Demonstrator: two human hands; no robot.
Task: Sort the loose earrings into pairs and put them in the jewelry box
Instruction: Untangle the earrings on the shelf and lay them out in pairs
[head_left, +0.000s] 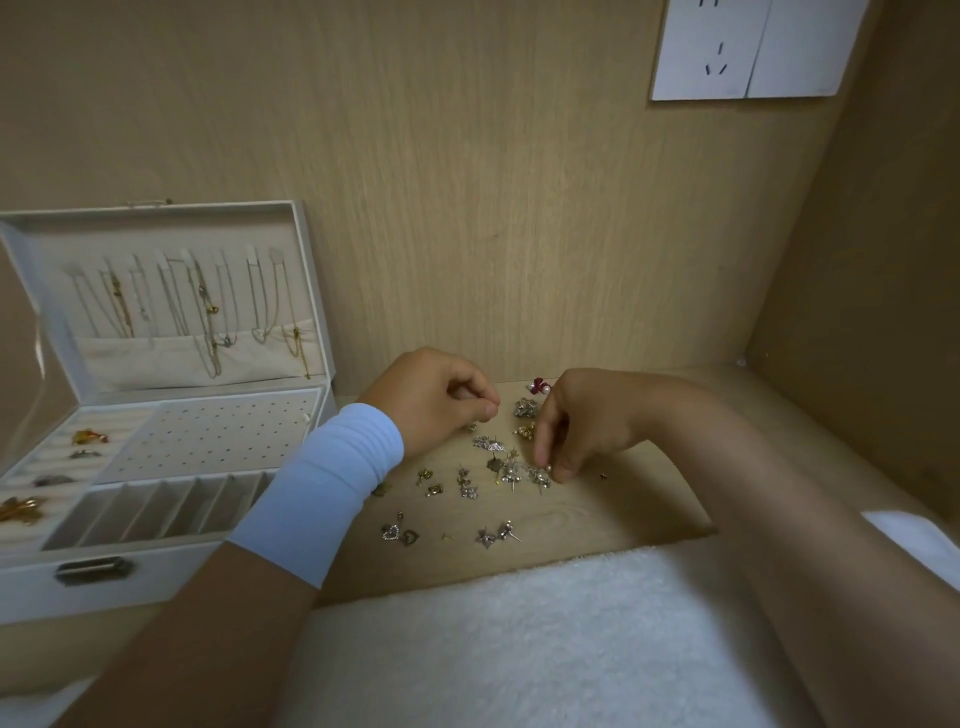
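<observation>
While the open jewelry box (182, 569) holds necklaces (208, 301), the right hand (582, 421) pinches an earring (546, 470); left hand (436, 400) curled, hold unclear.

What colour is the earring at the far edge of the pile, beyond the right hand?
The earring is dark red with a white pearl; head view.

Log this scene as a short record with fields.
surface: wooden shelf
jewelry box: open, at the left
necklaces: hanging inside the lid
perforated panel: no earrings in it
loose earrings: scattered on the wood, right of the box
left hand: fingers curled, thumb against forefinger; whether it holds anything is hidden
right hand: fingertips pinch a pearl earring in the cluster
towel: white, at the near edge
</observation>
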